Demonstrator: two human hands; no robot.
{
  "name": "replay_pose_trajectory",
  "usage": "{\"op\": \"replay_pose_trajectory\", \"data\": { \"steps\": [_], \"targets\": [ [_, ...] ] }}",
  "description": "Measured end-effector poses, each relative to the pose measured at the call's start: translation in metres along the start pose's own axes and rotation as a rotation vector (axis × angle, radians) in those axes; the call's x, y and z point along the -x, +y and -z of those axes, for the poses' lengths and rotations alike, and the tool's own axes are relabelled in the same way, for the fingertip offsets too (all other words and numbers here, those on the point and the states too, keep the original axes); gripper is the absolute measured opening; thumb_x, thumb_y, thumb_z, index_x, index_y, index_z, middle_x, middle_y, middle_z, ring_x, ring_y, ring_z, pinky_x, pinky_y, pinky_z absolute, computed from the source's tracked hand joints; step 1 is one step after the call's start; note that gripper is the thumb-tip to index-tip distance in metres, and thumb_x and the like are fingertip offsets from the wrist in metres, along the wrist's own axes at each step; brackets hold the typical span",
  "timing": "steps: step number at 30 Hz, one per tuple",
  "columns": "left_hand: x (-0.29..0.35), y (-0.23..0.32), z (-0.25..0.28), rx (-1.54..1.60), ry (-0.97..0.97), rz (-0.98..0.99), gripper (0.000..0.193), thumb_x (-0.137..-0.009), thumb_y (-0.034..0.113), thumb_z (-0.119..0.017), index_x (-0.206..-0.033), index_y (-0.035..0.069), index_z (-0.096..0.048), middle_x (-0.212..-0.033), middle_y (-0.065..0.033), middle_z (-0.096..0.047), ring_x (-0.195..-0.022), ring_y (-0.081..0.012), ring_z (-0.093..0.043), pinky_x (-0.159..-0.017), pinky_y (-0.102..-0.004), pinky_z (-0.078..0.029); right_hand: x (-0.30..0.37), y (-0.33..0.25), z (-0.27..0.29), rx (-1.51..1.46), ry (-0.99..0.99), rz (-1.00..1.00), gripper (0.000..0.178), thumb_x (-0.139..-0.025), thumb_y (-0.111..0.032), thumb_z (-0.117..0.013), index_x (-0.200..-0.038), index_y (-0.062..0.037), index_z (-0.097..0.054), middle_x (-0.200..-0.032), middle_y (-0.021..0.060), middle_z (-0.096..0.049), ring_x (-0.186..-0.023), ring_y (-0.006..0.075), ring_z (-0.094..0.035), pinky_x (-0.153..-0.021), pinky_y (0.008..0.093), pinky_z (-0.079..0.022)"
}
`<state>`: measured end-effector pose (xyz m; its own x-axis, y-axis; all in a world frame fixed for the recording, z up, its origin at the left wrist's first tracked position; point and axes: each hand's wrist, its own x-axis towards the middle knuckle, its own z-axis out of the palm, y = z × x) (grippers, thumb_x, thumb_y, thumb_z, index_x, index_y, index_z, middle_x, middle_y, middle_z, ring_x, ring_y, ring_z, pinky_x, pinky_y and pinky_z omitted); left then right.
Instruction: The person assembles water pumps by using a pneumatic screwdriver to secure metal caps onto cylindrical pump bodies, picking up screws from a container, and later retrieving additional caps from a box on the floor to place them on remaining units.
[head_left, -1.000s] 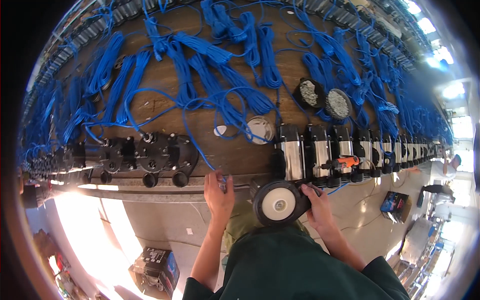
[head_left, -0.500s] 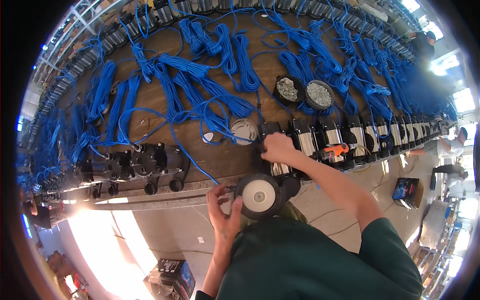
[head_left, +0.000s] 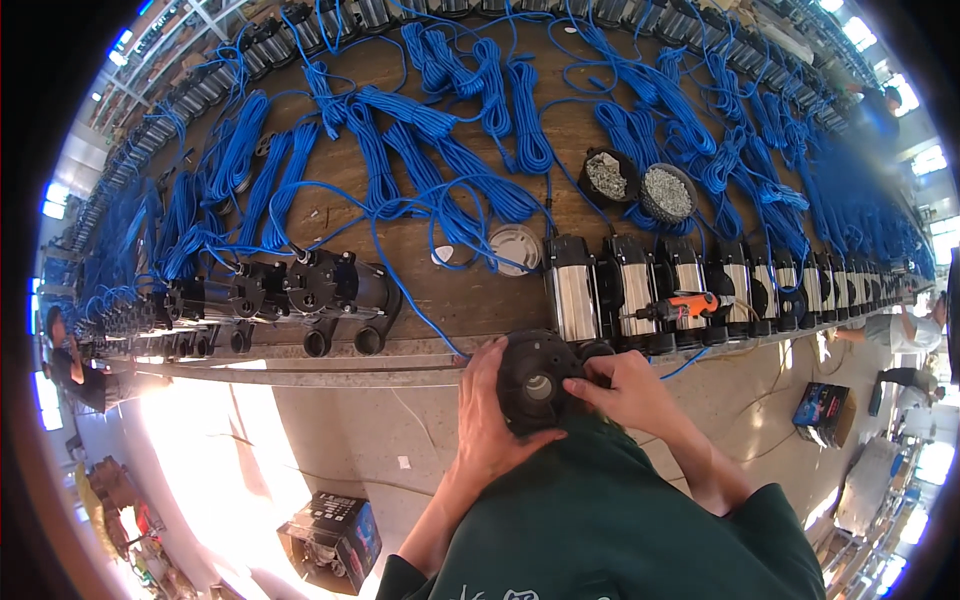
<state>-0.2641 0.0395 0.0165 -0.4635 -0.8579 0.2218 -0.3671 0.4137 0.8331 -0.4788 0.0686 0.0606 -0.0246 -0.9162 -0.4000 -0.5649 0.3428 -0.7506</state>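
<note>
Blk round part (head_left: 522, 368) is flipped vs a moment ago: white disc face now out of view, holed side up, so that side's reachable. R hand (head_left: 628, 392) is back from over the steel-sided motor (head_left: 575, 300) on the bench (head_left: 440, 310); fingers bent, tips at part's edge nr the hole (head_left: 538, 388), can't tell if they pinch sth small. L hand (head_left: 490, 425) wraps the other side, gripping firmly. Part's btwn my hands, just off bench's near edge.

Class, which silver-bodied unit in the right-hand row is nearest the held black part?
The leftmost silver-bodied unit: it ends the row just beyond the black part; every other stands farther right.
</note>
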Motion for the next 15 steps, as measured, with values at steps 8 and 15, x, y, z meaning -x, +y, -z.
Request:
{"op": "replay_pose_trajectory", "data": {
  "steps": [8,15],
  "targets": [
    [0.003,-0.003,0.004,-0.014,-0.019,0.016,0.114,-0.054,0.023,-0.093,-0.143,-0.002,-0.026,-0.141,-0.0234,-0.041,-0.127,-0.0424,-0.046,-0.106,-0.0463,-0.040,0.006,0.002,-0.016,0.357,0.141,0.167,0.038,-0.086,-0.034,-0.066,-0.064,-0.0028,-0.063,-0.059,0.0189,-0.057,-0.059,0.0398,-0.057,-0.052,0.0462,-0.043],
    [0.003,-0.008,0.000,0.038,-0.006,0.048,0.112,-0.056,0.022,-0.093,-0.143,-0.002,-0.026,-0.142,-0.0239,-0.042,-0.129,-0.0418,-0.045,-0.106,-0.0458,-0.040,0.007,-0.005,-0.021,0.342,0.157,0.024,0.042,-0.089,-0.040,-0.061,-0.066,-0.0051,-0.064,-0.062,0.0186,-0.061,-0.061,0.0404,-0.060,-0.055,0.0490,-0.047]
  ]
}}
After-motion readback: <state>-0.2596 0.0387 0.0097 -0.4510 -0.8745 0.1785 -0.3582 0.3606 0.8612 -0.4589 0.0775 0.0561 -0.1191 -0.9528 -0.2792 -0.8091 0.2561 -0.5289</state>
